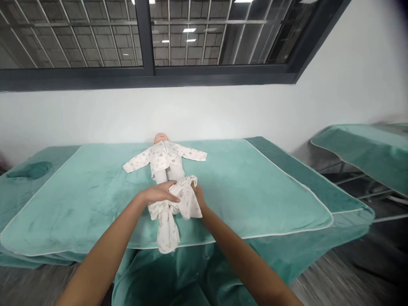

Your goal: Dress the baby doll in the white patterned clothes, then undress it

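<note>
A baby doll (161,137) lies on its back on the green bed, head toward the wall. It wears a white long-sleeved top (164,156) with a small print, sleeves spread to both sides. Printed white baby pants (188,197) are bunched around the doll's lower legs, one pant leg hanging toward the bed's near edge. My left hand (161,193) grips the pants from the left, thumb and fingers over the cloth. On the right side, my right hand (199,196) holds the waistband, its fingers partly hidden by the fabric. The doll's feet are covered.
The bed (270,204) has a green velvet cover with white piping. At its left end is a face hole (30,170). Behind it rise a white wall (223,112) and a barred window (204,42). Another green-covered bed (369,148) stands at the right.
</note>
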`<state>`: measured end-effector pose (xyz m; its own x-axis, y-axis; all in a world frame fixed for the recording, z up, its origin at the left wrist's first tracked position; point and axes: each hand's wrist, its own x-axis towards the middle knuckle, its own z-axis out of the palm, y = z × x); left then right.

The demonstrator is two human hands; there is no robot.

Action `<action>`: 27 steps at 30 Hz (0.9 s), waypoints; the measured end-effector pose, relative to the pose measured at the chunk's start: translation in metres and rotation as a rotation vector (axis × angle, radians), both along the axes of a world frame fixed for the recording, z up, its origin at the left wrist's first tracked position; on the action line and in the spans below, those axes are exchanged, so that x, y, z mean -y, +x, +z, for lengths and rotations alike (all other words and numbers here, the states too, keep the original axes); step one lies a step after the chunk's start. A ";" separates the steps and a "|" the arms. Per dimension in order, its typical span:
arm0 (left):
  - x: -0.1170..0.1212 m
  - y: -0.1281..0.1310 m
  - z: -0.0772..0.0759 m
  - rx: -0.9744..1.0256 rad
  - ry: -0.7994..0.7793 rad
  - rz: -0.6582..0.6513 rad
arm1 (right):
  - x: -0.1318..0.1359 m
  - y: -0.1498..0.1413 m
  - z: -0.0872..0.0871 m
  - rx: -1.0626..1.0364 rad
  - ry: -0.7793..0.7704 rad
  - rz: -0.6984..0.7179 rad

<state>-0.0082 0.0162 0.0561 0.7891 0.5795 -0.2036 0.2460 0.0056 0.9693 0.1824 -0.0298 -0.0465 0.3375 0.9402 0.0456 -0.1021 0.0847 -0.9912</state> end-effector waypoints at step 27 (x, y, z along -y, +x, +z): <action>-0.077 0.044 0.002 -0.361 0.661 0.463 | -0.094 0.030 -0.002 0.317 0.143 -0.024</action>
<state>0.0362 0.0937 0.0576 0.3986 0.9123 0.0944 0.6499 -0.3536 0.6728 0.2120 0.0644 -0.0486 0.3076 0.9087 0.2821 0.2122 0.2235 -0.9513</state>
